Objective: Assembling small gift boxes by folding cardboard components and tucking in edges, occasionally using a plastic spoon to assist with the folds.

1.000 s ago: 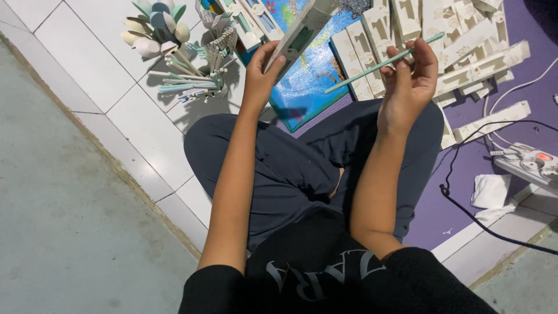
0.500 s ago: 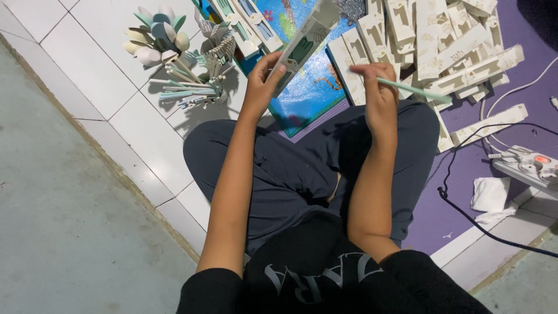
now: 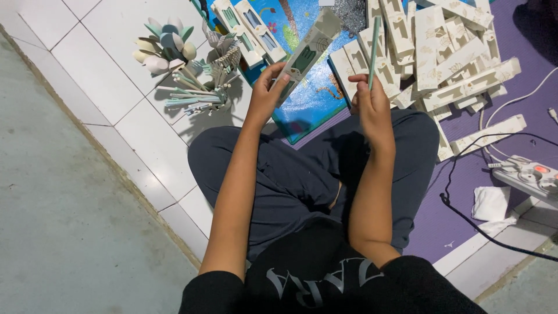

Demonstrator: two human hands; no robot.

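While a person sat cross-legged on the floor, a heap of pale spoons and forks (image 3: 180,75) lay on the white tiles (image 3: 110,58) toward the floor's left edge. Next to it, the left hand (image 3: 268,90) was closed around the lower end of a long cream carton sleeve (image 3: 308,49), fingers wrapped on it, holding it tilted over a bright blue picture mat (image 3: 308,99). Just right of that, the right hand (image 3: 369,104) pinched a thin pale-green stick (image 3: 375,46) between fingers and thumb, upright and near the sleeve but apart from it. Beyond the right hand, a pile of matching cream cartons (image 3: 447,52) covered a purple mat (image 3: 500,139). Toward the floor's right edge sat a white power strip (image 3: 532,174) with a black cable (image 3: 465,215) and a crumpled white tissue (image 3: 491,203).
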